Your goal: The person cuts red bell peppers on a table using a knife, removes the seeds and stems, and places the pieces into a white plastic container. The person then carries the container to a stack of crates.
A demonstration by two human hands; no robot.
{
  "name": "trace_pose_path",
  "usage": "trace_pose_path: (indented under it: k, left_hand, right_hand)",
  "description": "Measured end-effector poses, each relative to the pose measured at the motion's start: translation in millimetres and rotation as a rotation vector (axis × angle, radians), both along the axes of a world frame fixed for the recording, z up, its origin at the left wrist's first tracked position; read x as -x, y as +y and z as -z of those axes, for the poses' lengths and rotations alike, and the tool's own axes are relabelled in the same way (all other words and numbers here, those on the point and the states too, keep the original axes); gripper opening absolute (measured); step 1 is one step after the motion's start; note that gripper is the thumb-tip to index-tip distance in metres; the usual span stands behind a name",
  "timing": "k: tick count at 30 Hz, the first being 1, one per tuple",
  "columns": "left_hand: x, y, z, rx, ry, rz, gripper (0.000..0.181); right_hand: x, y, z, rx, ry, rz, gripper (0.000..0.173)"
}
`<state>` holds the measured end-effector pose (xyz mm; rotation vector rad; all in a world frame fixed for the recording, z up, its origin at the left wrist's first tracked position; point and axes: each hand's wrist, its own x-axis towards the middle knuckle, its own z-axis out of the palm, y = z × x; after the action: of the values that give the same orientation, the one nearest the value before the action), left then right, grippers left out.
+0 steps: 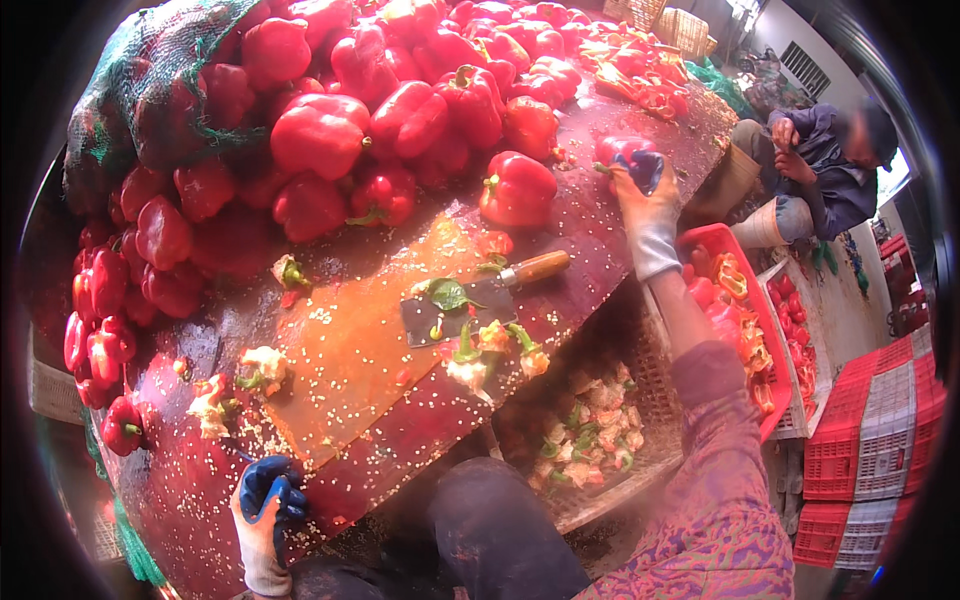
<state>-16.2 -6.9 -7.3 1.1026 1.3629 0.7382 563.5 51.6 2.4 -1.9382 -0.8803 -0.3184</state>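
My right hand (645, 184), in a white work glove with a blue-coated palm, is closed around a red bell pepper (624, 148) at the table's right side. My left hand (271, 495), gloved alike, rests at the near edge of the table with its fingers curled; no object shows in it. Between them a cleaver (461, 309) with a wooden handle lies flat on an orange board (352, 360), a green leaf (448, 294) on its blade. Cut pepper cores (469, 364) lie beside the blade. One whole red pepper (519, 189) stands beyond the handle.
A large heap of red peppers (322, 135) fills the far side, partly under green netting (180, 82). Below the table edge is a basket of cores (592, 427). At right are a red crate of cut peppers (780, 375), stacked crates (847, 450) and a seated person (825, 172).
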Motion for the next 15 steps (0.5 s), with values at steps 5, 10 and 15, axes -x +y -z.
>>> trace_pose_path:
  k: [5, 10, 15]
  left_hand:
    - [-5, 3, 7, -0.083, 0.066, 0.027, 0.027]
    - [6, 2, 8, -0.053, 0.022, 0.021, 0.030]
    - [9, -2, 28, -0.129, 0.002, -0.064, 0.028]
  right_hand:
    - [-93, 20, 6, 0.055, 0.280, 0.062, 0.092]
    - [-87, 29, 36, -0.231, 0.812, -0.353, 0.065]
    - [-53, 2, 48, -0.131, 0.053, -0.489, 0.083]
